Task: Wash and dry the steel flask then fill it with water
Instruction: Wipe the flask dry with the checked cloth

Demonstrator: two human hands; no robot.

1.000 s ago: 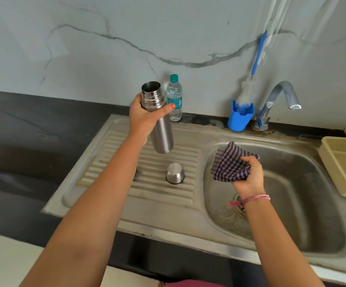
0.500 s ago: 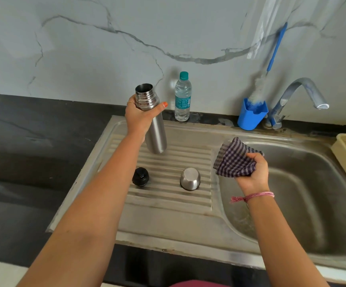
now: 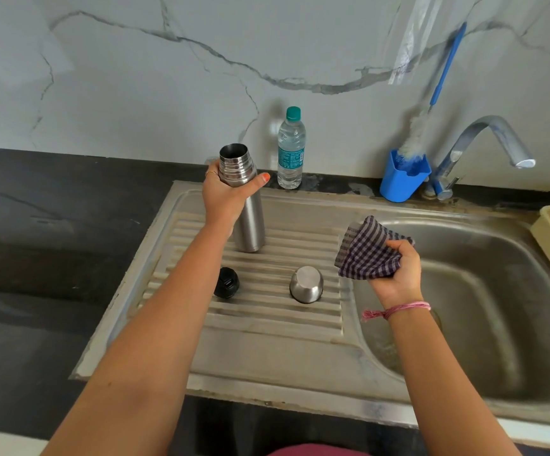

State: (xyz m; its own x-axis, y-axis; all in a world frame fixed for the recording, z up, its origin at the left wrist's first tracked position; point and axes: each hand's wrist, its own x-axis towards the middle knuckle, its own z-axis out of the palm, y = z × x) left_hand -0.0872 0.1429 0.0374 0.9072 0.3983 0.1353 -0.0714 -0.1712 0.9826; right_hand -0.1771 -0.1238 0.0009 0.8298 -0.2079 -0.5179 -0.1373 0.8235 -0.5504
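- landmark: ribbed drainboard of the steel sink, set in a dark counter.
- left hand above the drainboard's far-left part, fingers wrapped tight around the neck of the steel flask; mouth open, uncapped, body near upright with a slight tilt. cannot tell whether its base touches the ribs.
- black stopper lying on the ribs, left of centre, just beside the left forearm.
- steel cup lid inverted on the ribs, right of centre, apart from the stopper.
- plastic water bottle, teal cap, upright on the counter behind the drainboard, near the flask.
- right hand over the drainboard's right edge at the basin, closed on a bunched checked cloth; pink thread on the wrist.
- blue holder with bottle brush, then tap, behind the basin, right of the drainboard.
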